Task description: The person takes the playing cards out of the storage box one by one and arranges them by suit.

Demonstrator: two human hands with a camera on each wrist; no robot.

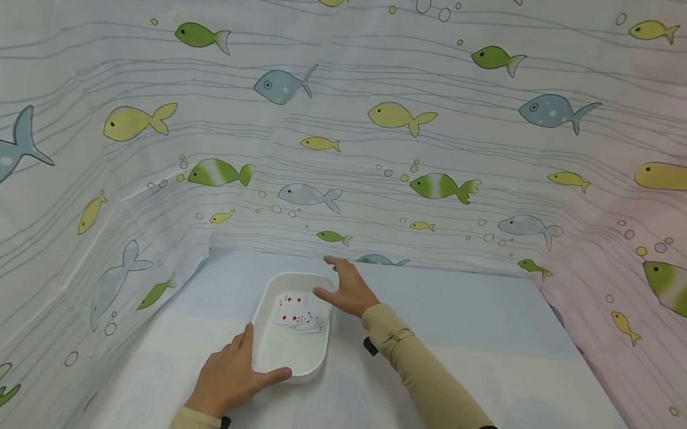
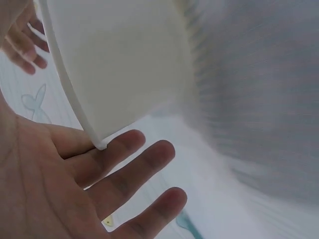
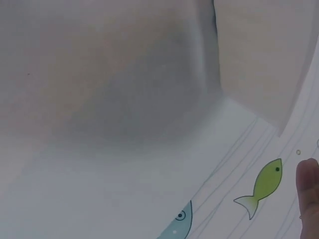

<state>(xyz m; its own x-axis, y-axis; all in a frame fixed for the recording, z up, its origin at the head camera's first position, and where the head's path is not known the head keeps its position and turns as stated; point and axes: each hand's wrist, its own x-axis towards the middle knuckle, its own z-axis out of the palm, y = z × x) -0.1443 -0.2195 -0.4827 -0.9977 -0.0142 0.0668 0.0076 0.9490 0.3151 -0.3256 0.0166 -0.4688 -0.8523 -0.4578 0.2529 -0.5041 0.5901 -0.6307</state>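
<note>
A white oblong tray (image 1: 290, 358) lies on the pale cloth-covered table, with a few playing cards (image 1: 299, 315) showing red pips loose inside it. My left hand (image 1: 247, 362) cups the tray's near left corner: the thumb lies along the near rim and the fingers run up the left side. In the left wrist view the left hand (image 2: 124, 174) has straight fingers, and the tray (image 2: 124, 64) rim rests on them. My right hand (image 1: 338, 282) hovers at the tray's far right rim with its fingers spread. In the right wrist view only one fingertip (image 3: 309, 184) shows.
A fish-print curtain (image 1: 392, 115) walls the table at the back and on both sides. Bare tablecloth (image 1: 486, 346) stretches to the right of the tray. A black wrist strap (image 1: 371, 347) sits on the right sleeve. The right wrist view is mostly blur.
</note>
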